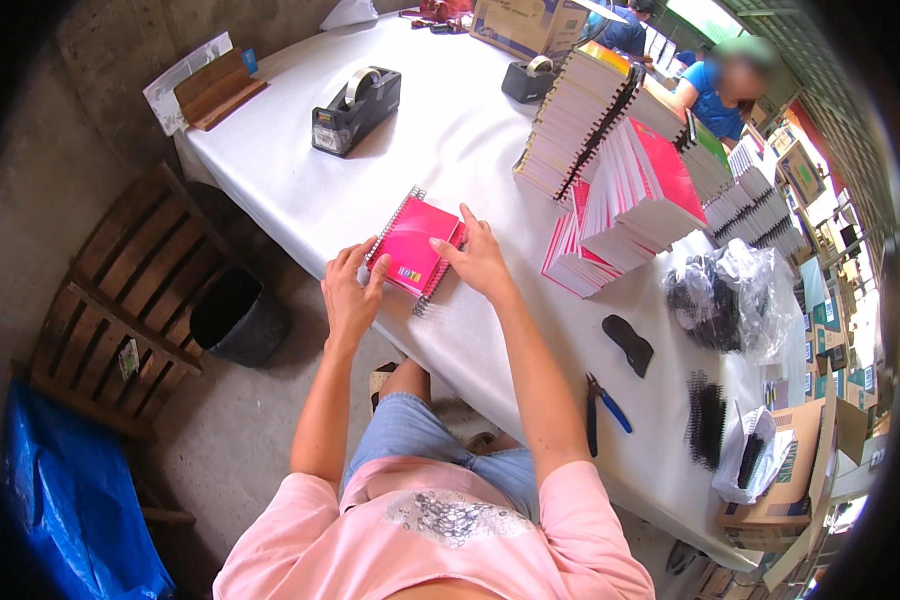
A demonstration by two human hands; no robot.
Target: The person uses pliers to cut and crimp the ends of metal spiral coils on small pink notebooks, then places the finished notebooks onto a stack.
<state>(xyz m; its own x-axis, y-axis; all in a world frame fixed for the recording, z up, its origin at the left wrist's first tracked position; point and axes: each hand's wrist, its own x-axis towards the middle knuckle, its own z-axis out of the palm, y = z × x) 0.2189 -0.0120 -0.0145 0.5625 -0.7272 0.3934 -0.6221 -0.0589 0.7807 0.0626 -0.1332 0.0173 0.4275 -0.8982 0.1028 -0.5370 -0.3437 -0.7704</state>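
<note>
Small pink spiral notebooks point(417, 238) lie at the table's near edge in front of me, at least two of them overlapping, with wire coils showing along their sides. My left hand point(354, 293) grips their left edge, its thumb on the lower corner of the top cover. On the other side my right hand point(477, 258) presses its thumb on the cover while its fingers reach past the right edge. What lies under the fingertips is hidden.
Black tape dispensers point(358, 112) stand farther back. To the right are stacked pink notebooks point(625, 205), taller spiral-bound stacks point(575, 125), blue-handled pliers point(606, 412), black coils point(706, 420) and a plastic bag point(730, 300). A bucket point(238, 318) is at left; a person point(715, 95) sits beyond.
</note>
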